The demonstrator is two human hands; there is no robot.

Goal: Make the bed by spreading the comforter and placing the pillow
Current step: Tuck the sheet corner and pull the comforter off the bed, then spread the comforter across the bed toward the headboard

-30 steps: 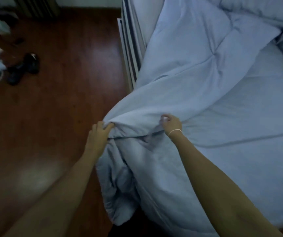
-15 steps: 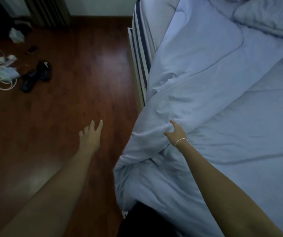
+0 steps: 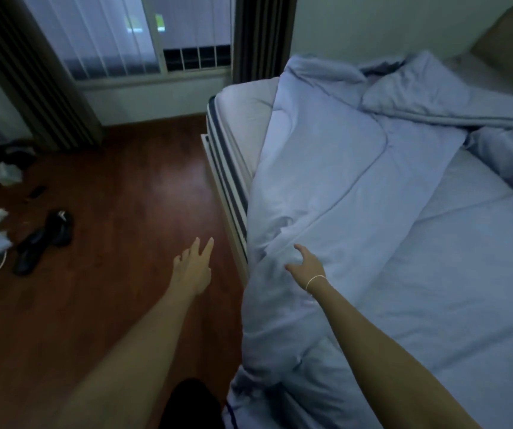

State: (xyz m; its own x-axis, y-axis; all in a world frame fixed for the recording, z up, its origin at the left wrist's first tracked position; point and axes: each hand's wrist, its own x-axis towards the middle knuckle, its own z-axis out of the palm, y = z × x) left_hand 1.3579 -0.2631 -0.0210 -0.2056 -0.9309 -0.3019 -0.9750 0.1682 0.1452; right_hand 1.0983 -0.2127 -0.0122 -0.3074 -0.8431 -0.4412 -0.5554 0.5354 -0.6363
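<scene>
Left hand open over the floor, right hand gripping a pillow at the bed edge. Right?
Not quite. In the head view the right hand lies on the comforter, fingers spread, not gripping a pillow. The left hand is open over the floor, as you said.

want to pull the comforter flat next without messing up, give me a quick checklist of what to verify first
1. Left hand free to grab: ok, it hovers over the floor with fingers spread, holding nothing.
2. Right hand gripping the comforter: not ok, its fingers are open on the fabric, not curled round it.
3. Comforter spread flat: not ok, it lies bunched and folded along the left edge of the mattress and at the far end.
4. Comforter off the floor: cannot tell, its near corner hangs over the bed's edge and the bottom is hidden.
5. Pillow in place: cannot tell, only a tan corner shows at the far end.
</scene>
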